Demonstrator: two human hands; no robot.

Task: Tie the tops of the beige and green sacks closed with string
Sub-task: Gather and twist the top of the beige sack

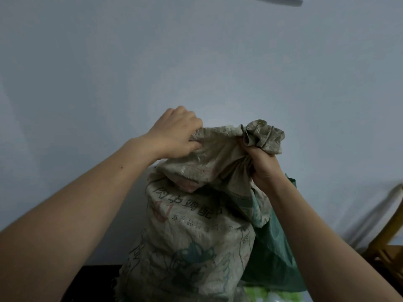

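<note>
Only the head view here, so one angle to go on.

Step-wise this looks like the gathering stage on the beige sack (192, 232), not the tying yet. The right hand (261, 166) is fisted tight round the bunched neck, with the ruffled top (265, 136) sticking out just above its knuckles. The left hand (176, 131) has its fingers curled into the loose edge of the sack mouth, which stretches flat across from it to the right fist. So both hands are full of fabric, and roughly half the mouth isn't scrunched in yet.

My guess at the next move: the left hand feeds that loose flap over into the right fist so the whole top is one neck. Then one hand has to let go to fetch string. I can't see any string anywhere in shot, which is the snag.

The green sack (272, 253) sits below the right wrist, tucked against the beige one and partly behind it. Its top is hidden by the right forearm, so I can't tell if it's been tied.

Other stuff: some yellowish wooden furniture (390, 251) well off to the outside of the right arm, and a plain pale wall (196, 62) beyond both hands. Nothing is really in the way except the hands being busy.
</note>
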